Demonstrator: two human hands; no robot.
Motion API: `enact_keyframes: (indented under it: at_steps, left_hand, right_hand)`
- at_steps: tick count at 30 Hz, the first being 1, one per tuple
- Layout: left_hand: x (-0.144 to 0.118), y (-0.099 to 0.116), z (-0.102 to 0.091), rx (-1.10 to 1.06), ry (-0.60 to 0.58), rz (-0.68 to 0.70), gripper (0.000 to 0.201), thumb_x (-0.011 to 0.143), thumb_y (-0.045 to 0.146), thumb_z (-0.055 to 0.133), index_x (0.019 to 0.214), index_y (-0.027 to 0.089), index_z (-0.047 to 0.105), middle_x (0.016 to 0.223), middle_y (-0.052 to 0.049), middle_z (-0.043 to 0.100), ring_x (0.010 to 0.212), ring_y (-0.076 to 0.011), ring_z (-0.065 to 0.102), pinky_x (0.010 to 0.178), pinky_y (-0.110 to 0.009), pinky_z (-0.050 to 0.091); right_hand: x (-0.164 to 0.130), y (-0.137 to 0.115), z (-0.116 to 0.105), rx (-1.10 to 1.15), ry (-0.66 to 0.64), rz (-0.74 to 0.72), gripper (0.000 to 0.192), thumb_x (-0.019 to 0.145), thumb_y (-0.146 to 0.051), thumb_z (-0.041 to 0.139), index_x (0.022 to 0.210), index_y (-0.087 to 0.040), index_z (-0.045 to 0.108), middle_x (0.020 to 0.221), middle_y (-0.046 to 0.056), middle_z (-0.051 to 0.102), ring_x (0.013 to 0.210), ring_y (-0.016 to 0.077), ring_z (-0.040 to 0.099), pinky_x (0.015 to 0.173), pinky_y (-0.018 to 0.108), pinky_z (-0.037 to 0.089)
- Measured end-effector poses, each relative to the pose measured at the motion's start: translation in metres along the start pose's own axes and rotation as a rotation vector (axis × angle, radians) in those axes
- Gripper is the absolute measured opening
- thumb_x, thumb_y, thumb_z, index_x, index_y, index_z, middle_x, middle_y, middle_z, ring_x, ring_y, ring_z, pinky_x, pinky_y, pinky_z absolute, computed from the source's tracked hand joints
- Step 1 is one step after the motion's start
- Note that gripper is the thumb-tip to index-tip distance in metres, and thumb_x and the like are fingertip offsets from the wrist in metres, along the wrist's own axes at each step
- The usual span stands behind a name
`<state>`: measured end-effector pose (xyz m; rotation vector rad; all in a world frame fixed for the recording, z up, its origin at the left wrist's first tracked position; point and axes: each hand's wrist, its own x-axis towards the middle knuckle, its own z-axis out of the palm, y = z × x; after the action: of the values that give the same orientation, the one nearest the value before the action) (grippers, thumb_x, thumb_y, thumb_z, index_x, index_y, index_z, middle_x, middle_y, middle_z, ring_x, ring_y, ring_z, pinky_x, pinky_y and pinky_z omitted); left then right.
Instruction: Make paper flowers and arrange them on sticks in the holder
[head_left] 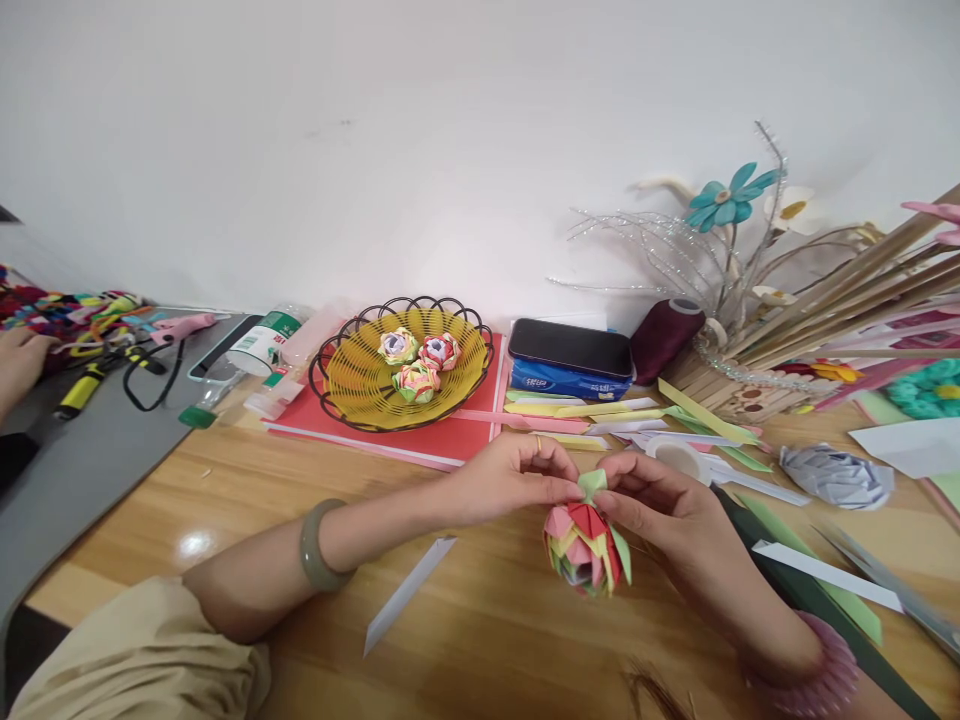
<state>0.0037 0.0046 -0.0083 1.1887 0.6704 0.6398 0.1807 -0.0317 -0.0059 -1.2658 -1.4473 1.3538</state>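
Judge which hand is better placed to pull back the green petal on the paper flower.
Probably the left hand: its fingertips pinch the green petal, while the right hand supports the paper flower.

Head view, down over table (480, 620)

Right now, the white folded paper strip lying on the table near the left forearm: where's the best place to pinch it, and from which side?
Probably at the upper end of the white paper strip, coming from above. It lies flat and slanted on the wooden table, clear of other things, so a pinch across its narrow width near that end should lift it. The left hand is nearest.
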Motion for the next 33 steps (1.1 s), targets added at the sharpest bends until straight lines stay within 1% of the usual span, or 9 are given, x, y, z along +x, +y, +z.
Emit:
enact_keyframes:
  at_steps: [4,9,15,19,23,25,28,30,33]
  left_hand:
    - [0.0,-0.002,0.001,-0.056,0.007,-0.007,0.025,0.064,0.032,0.072,0.067,0.011,0.057,0.063,0.002,0.056,0.058,-0.006,0.05,0.058,-0.02,0.04]
    - [0.0,-0.005,-0.001,-0.099,0.023,-0.054,0.027,0.06,0.032,0.075,0.069,0.011,0.061,0.064,0.001,0.058,0.059,-0.007,0.052,0.058,-0.02,0.042]
    - [0.002,-0.003,0.0,-0.064,0.058,-0.098,0.027,0.053,0.029,0.078,0.064,0.01,0.061,0.059,0.002,0.059,0.053,-0.0056,0.051,0.054,-0.019,0.04]
    - [0.003,-0.002,0.0,-0.001,0.079,-0.091,0.025,0.053,0.025,0.078,0.062,0.01,0.06,0.055,0.003,0.058,0.05,-0.0053,0.05,0.05,-0.018,0.038]
    - [0.001,-0.002,0.0,0.076,0.084,-0.062,0.018,0.059,0.021,0.073,0.063,0.011,0.059,0.053,0.003,0.057,0.049,-0.0059,0.05,0.05,-0.019,0.039]
    - [-0.001,-0.002,0.001,0.104,0.104,-0.052,0.013,0.062,0.017,0.069,0.063,0.011,0.057,0.053,0.003,0.056,0.048,-0.0063,0.05,0.049,-0.019,0.039]
    - [-0.002,-0.003,0.003,0.154,0.143,-0.052,0.011,0.065,0.014,0.065,0.063,0.011,0.055,0.054,0.002,0.057,0.05,-0.0069,0.052,0.05,-0.019,0.04]
    - [-0.003,-0.004,0.003,0.179,0.159,-0.046,0.011,0.065,0.015,0.066,0.064,0.011,0.055,0.056,0.001,0.057,0.052,-0.0071,0.052,0.051,-0.019,0.04]
    - [-0.002,-0.001,0.002,0.141,0.122,-0.037,0.015,0.067,0.022,0.067,0.071,0.012,0.056,0.062,0.001,0.058,0.055,-0.0075,0.053,0.055,-0.02,0.042]
  right_hand:
    - [0.002,0.002,-0.001,-0.014,0.003,0.039,0.031,0.067,-0.048,0.067,0.069,-0.019,0.058,0.064,-0.001,0.057,0.057,0.0114,0.052,0.053,0.023,0.044]
    - [0.002,-0.001,0.0,-0.07,-0.001,0.058,0.035,0.066,-0.054,0.065,0.069,-0.019,0.059,0.065,0.0,0.059,0.059,0.013,0.054,0.056,0.025,0.046]
    - [-0.001,-0.001,0.001,-0.057,-0.025,0.043,0.025,0.07,-0.042,0.067,0.069,-0.019,0.057,0.067,0.0,0.06,0.059,0.0118,0.054,0.054,0.022,0.045]
    - [-0.002,0.0,0.002,-0.138,0.001,0.008,0.021,0.073,-0.038,0.065,0.069,-0.019,0.056,0.066,-0.001,0.059,0.06,0.0114,0.054,0.053,0.021,0.043]
    - [-0.004,-0.002,0.005,-0.275,0.04,-0.06,0.019,0.076,-0.036,0.061,0.068,-0.02,0.055,0.064,-0.001,0.059,0.057,0.0119,0.053,0.05,0.021,0.043]
    - [-0.006,-0.003,0.007,-0.363,0.061,-0.122,0.017,0.078,-0.034,0.058,0.068,-0.021,0.055,0.064,-0.001,0.059,0.057,0.0124,0.054,0.049,0.021,0.043]
    - [-0.009,-0.001,0.008,-0.463,0.078,-0.228,0.013,0.08,-0.029,0.056,0.069,-0.021,0.056,0.064,-0.001,0.06,0.057,0.0128,0.054,0.048,0.022,0.043]
    - [-0.01,-0.001,0.007,-0.501,0.083,-0.286,0.012,0.081,-0.026,0.055,0.07,-0.021,0.055,0.063,-0.001,0.06,0.056,0.0127,0.054,0.048,0.022,0.043]
    - [-0.011,0.0,0.005,-0.547,0.094,-0.374,0.01,0.082,-0.021,0.053,0.073,-0.022,0.055,0.064,-0.001,0.061,0.057,0.0127,0.056,0.05,0.022,0.045]
